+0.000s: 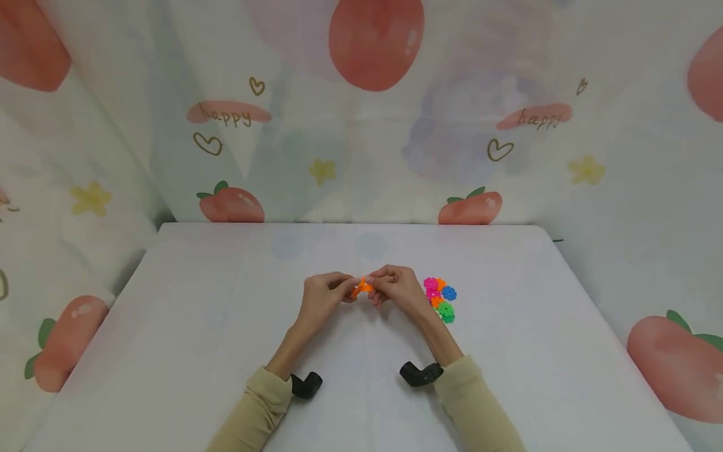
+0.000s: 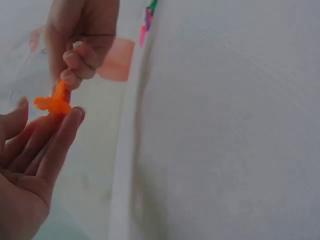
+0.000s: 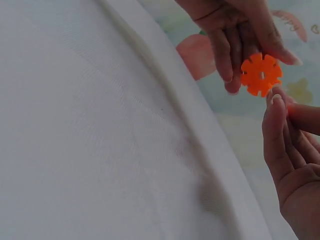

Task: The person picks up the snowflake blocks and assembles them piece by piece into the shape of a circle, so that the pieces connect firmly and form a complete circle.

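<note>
Both hands meet above the table around orange plastic snowflake discs, notched interlocking pieces. My left hand holds one disc at its fingertips; in the right wrist view its toothed face and centre slot show. A second orange piece stands up at an angle from that disc in the left wrist view, pinched between the thumb and fingers of my right hand. The two pieces touch; how deeply they are slotted together I cannot tell. Fingers partly cover the join.
To the right of the right hand lies a loose pile of snowflake discs in pink, orange, blue and green. A white cloth covers the table. Printed fabric hangs behind and at both sides. Black cameras sit at the wrists.
</note>
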{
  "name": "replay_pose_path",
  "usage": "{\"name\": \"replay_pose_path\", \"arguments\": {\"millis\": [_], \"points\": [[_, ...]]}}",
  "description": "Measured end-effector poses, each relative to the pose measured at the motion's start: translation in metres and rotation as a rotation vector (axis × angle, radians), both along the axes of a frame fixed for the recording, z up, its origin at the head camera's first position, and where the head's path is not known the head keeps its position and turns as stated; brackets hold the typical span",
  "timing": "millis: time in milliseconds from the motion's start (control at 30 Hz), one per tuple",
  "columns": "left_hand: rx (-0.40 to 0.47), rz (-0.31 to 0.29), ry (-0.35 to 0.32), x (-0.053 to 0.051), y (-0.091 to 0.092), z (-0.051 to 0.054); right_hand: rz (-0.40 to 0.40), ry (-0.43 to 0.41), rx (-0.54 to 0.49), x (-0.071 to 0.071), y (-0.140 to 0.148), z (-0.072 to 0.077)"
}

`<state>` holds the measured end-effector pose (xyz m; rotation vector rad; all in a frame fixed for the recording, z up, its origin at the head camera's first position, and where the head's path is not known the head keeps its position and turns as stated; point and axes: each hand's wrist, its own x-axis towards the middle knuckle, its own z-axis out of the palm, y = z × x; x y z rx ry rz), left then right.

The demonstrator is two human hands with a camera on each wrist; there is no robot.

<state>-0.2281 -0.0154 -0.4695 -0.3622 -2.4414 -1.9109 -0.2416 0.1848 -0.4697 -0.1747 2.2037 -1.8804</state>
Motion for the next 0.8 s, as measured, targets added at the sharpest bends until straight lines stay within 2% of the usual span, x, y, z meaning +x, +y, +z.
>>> {"name": "replay_pose_path", "arguments": {"millis": [67, 167, 267, 367, 467, 567, 667, 800], "points": [[0.069, -0.046, -0.134, 0.0, -0.003, 0.003, 0.013, 0.001, 0.017, 0.001, 0.001, 0.001], [0.12, -0.123, -0.303, -0.003, -0.006, 0.007, 0.047, 0.024, 0.027, 0.002, 0.0, 0.003], [0.137, -0.151, -0.407, -0.005, -0.01, 0.01, 0.084, 0.049, 0.048, 0.002, 0.0, 0.008], [0.151, -0.134, -0.448, -0.006, -0.014, 0.01, 0.08, 0.105, 0.142, 0.002, 0.005, 0.015], [0.165, -0.124, -0.472, -0.006, -0.017, 0.009, 0.029, 0.188, 0.319, 0.001, 0.019, 0.021], [0.187, -0.146, -0.498, -0.006, -0.018, 0.011, -0.035, 0.237, 0.505, -0.001, 0.039, 0.024], [0.212, -0.181, -0.507, -0.007, -0.017, 0.013, -0.085, 0.227, 0.632, -0.003, 0.063, 0.021], [0.229, -0.207, -0.517, -0.008, -0.016, 0.015, -0.137, 0.162, 0.721, -0.004, 0.089, 0.016]]}}
